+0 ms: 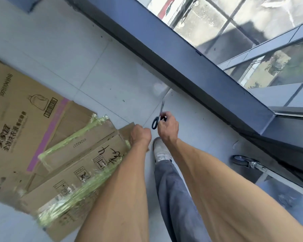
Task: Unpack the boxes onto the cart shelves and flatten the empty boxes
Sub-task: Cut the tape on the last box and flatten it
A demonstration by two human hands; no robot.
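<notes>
Two bare forearms, reaching forward and down from the bottom edge toward the taped box (pixel 80 173).

Left hand (pixel 140 135): curling into a fist over the far corner of the taped box; gripping that corner or merely resting on it, cannot tell.

Right hand (pixel 168 127): gripping the scissors (pixel 158 117) by one handle loop, just right of the taped box's far corner; dark free loop hanging out to the left of the hand, thin blades pointing away from the box toward the window frame (pixel 191 67).

Taped box: brown cardboard, lying on the floor (pixel 112 79) at the lower left, handling symbols and black handwritten marks facing up, edges wrapped in clear greenish tape (pixel 72 137); near end blurring at the bottom of the view.

Flattened box (pixel 23 119): lying flat on the floor left of and behind the taped box, partly tucking under it; printed with black characters, a bottle outline, a barcode and a pink stripe.

Trouser leg (pixel 173 193), blue-grey, and white shoe (pixel 160 151): standing on the floor just right of the taped box, shoe directly below the right hand.

Caster wheel (pixel 240 160) on a metal leg: sitting well right of the taped box, near the foot of the window frame.

Window frame: dark, running diagonally beyond the taped box, glass above it showing an outdoor scene.
</notes>
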